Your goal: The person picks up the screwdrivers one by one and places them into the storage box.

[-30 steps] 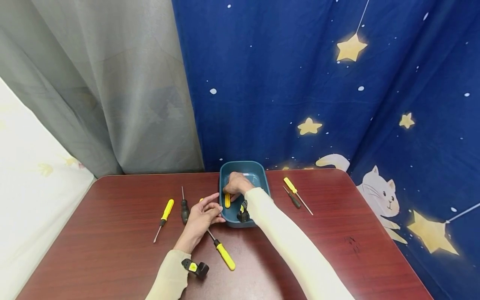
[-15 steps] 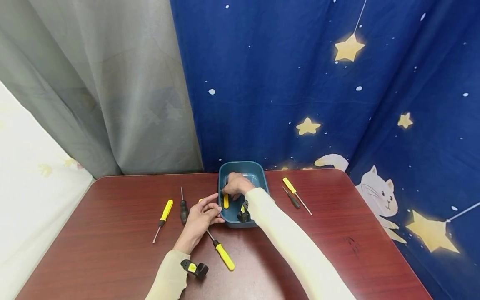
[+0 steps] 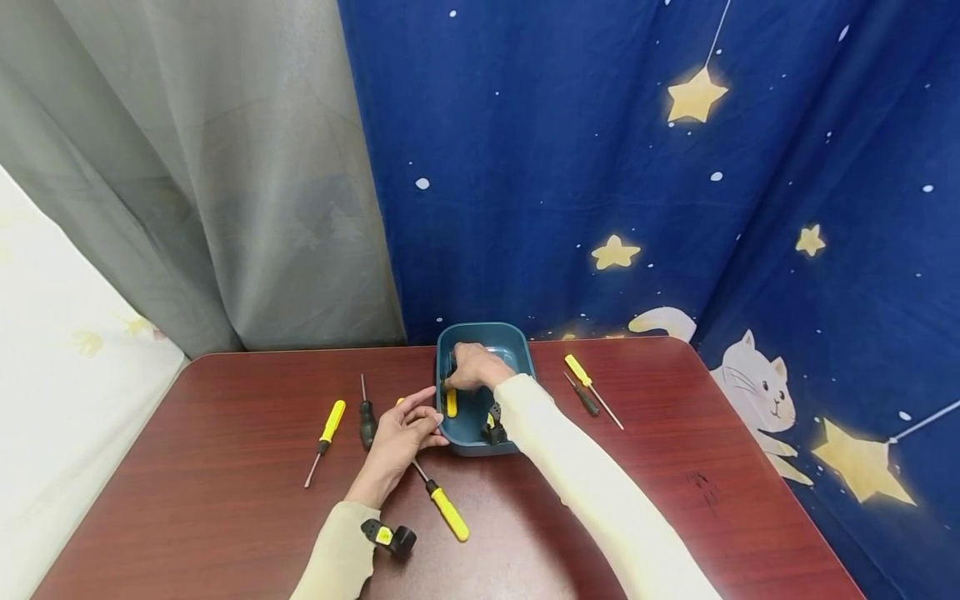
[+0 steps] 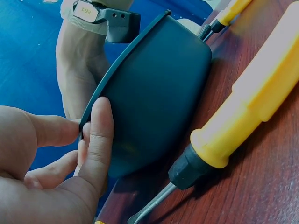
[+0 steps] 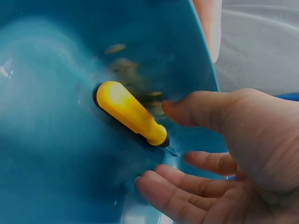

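Observation:
My left hand (image 3: 407, 429) pinches the near left rim of a dark teal plastic bin (image 3: 480, 450); in the left wrist view its thumb lies along the outer wall (image 4: 154, 93). Inside the bin, a yellow-handled screwdriver (image 5: 128, 109) lies along the left wall. My right hand (image 3: 476, 367) reaches in over it. In the right wrist view, the thumb and fingers (image 5: 205, 186) are spread apart around the shaft end, gripping nothing. Another yellow screwdriver (image 3: 450, 512) lies on the table under my left forearm's side, its shaft running beneath the left hand.
Left of the bin lie a black-handled screwdriver (image 3: 367, 423) and a yellow one (image 3: 330, 425). To the right are a slim yellow screwdriver (image 3: 581, 373) and a small dark one (image 3: 587, 402). Curtains (image 3: 525, 167) hang behind the table's far edge.
My right wrist has shifted slightly right over the bin. The left hand stays at the rim, and the screwdriver in the bin keeps its place by the left wall.

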A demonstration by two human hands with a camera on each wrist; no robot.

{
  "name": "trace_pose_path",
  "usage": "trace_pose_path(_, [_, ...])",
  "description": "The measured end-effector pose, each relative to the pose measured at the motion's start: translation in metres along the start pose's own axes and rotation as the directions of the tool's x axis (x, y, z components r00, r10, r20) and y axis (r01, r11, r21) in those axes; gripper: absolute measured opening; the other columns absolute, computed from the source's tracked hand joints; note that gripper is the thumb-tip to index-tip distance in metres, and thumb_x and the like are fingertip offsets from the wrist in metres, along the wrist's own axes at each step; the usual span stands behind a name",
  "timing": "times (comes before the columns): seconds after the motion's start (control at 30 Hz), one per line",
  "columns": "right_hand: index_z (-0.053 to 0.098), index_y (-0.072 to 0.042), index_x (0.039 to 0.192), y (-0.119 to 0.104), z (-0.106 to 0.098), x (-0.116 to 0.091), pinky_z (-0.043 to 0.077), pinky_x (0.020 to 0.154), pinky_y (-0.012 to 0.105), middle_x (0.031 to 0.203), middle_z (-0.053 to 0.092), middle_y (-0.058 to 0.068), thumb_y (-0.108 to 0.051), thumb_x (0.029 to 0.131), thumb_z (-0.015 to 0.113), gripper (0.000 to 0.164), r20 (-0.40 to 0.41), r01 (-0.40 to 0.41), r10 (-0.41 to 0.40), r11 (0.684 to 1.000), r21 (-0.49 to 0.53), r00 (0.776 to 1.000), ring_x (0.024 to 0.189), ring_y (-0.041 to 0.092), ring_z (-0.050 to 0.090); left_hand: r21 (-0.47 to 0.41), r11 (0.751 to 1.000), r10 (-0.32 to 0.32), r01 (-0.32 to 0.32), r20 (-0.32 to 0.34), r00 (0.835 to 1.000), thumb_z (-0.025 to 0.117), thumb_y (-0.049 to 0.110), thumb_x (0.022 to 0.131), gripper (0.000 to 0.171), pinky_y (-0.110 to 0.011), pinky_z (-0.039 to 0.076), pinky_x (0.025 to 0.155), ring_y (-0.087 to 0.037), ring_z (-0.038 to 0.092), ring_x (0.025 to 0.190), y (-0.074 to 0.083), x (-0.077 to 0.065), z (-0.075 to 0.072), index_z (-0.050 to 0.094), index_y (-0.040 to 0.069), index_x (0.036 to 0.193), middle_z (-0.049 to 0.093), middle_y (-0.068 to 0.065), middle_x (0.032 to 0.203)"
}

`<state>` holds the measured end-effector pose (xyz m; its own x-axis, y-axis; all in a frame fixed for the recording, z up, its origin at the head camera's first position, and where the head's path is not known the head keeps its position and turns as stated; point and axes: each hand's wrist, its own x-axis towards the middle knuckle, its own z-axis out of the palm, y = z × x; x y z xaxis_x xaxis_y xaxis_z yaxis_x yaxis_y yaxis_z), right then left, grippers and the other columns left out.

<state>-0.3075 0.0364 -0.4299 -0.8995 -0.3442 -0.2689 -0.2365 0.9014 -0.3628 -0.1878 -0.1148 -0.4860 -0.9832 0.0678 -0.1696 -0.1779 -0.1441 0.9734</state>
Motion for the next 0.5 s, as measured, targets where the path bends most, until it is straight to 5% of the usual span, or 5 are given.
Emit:
trace_pose_path(0.17, [0.050,-0.010,0.149,0.003,-0.002,-0.003,0.053,0.109,0.043,0.144,0.060,0.010,-0.039,0.091,0.075,0.070,0.003,0.020,-0.020,0.999,-0.040,1.000,0.127,0.023,0.059,0.003,1.000,0.002,-0.002,0.005,1.000,0.064,-0.002,0.097,0.053,-0.028,0.065,0.074,-0.015,0.068,0.072,0.000,0.000,0.001,0.052,0.012,0.147,0.061,-0.008,0.097])
trace_pose_path(0.5, [0.052,-0.021,0.150,0.011,-0.007,-0.012,0.045,0.116,0.049,0.154,0.052,0.008,-0.051,0.091,0.073,0.069,0.007,0.056,-0.055,0.990,-0.129,0.998,0.141,0.028,0.048,0.006,1.000,0.001,-0.001,-0.008,1.000,0.064,-0.002,0.097,0.053,-0.029,0.065,0.074,-0.015,0.068,0.073,-0.001,0.000,0.001,0.053,0.012,0.147,0.061,-0.006,0.095])
